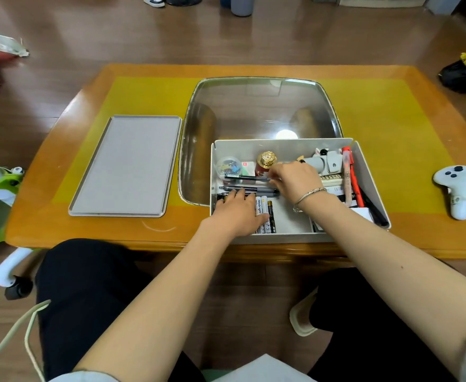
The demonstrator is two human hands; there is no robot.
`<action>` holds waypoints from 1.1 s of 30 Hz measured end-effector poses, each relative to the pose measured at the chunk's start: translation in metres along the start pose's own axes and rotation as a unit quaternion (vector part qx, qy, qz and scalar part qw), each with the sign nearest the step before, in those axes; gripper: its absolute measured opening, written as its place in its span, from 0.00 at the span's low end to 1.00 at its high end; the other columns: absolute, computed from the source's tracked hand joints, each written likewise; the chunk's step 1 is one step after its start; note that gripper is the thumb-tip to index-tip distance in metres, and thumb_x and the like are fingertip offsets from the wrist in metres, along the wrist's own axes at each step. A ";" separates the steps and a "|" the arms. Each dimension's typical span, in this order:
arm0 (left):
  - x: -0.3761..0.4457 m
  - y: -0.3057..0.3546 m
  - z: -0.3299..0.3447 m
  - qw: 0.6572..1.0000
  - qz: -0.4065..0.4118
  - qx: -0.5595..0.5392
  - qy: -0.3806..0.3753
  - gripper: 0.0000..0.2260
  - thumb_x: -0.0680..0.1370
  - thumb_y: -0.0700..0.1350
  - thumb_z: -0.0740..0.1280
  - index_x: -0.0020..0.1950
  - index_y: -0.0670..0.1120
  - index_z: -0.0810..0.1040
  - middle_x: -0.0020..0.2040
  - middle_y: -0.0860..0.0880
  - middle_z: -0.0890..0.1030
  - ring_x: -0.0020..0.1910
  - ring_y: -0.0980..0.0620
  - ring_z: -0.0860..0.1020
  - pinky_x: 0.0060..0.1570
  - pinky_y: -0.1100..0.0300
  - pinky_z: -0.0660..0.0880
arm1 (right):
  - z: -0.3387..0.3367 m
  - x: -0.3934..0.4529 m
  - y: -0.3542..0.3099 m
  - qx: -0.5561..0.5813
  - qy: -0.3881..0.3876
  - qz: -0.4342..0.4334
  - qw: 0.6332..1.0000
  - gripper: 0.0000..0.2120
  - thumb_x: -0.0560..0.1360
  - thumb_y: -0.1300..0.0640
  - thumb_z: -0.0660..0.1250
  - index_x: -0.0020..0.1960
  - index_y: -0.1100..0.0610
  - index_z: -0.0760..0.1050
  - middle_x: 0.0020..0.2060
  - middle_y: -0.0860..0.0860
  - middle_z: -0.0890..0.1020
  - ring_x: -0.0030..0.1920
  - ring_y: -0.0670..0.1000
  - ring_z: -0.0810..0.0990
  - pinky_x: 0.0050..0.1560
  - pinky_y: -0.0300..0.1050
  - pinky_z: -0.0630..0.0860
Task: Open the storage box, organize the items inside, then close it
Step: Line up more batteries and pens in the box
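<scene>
I see the open storage box (287, 238) at the table's (61, 221) near edge. Inside it, my right hand (295, 179) pinches a black pen (247, 178); my left hand (236, 212) rests flat, fingers relaxed, on the batteries (265, 216). The lid (124, 166) lies left of the box.

The white storage box (364, 172) sits open at the table's near edge, toward four o'clock from the table's centre. Its flat grey lid (124, 166) lies face up at nine o'clock of it, well apart. Inside: black pens (243, 178) lying crosswise, batteries (265, 216) at seven o'clock, a gold-capped bottle (266, 161) at twelve, red markers (350, 172) along three o'clock.
</scene>
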State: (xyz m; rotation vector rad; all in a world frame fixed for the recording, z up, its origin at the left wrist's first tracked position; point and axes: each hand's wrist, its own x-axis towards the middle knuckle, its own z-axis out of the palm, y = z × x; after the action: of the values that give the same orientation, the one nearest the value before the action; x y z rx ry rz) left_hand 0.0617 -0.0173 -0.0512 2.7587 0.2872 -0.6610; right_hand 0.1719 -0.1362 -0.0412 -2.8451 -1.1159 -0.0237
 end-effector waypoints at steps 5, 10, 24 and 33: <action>0.005 -0.001 0.002 0.999 0.028 0.004 0.041 0.32 0.80 0.62 0.55 0.79 0.48 0.50 0.79 0.46 0.47 0.78 0.45 0.45 0.73 0.42 0.51 | 0.003 -0.001 0.000 0.041 0.013 0.003 0.999 0.08 0.77 0.54 0.64 0.53 0.54 0.77 0.47 0.55 0.83 0.49 0.59 0.79 0.47 0.49 0.74; 0.010 0.001 0.003 0.999 0.005 0.043 0.022 0.34 0.79 0.64 0.54 0.79 0.48 0.49 0.79 0.42 0.48 0.77 0.41 0.47 0.73 0.43 0.48 | 0.002 -0.001 -0.002 0.025 -0.011 0.019 0.999 0.08 0.77 0.57 0.63 0.53 0.58 0.76 0.48 0.58 0.82 0.51 0.60 0.78 0.48 0.49 0.73; -0.002 0.001 -0.003 0.999 0.020 0.010 0.037 0.32 0.82 0.57 0.55 0.79 0.43 0.48 0.79 0.43 0.47 0.78 0.45 0.46 0.74 0.46 0.51 | 0.003 0.011 -0.026 -0.056 -0.101 0.032 0.993 0.12 0.75 0.69 0.59 0.53 0.61 0.77 0.51 0.59 0.79 0.52 0.60 0.78 0.49 0.49 0.75; 0.008 -0.004 0.000 0.999 0.011 0.033 0.037 0.33 0.81 0.57 0.58 0.79 0.43 0.48 0.79 0.43 0.49 0.77 0.43 0.48 0.73 0.44 0.51 | 0.003 0.008 -0.022 -0.054 -0.116 0.017 0.992 0.12 0.75 0.70 0.58 0.54 0.63 0.75 0.52 0.61 0.78 0.53 0.61 0.78 0.50 0.51 0.75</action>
State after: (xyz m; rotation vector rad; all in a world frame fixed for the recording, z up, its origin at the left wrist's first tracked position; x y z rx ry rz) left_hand 0.0673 -0.0131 -0.0559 2.8490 0.2547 -0.5727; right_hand 0.1627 -0.1147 -0.0422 -3.0251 -1.1369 0.2618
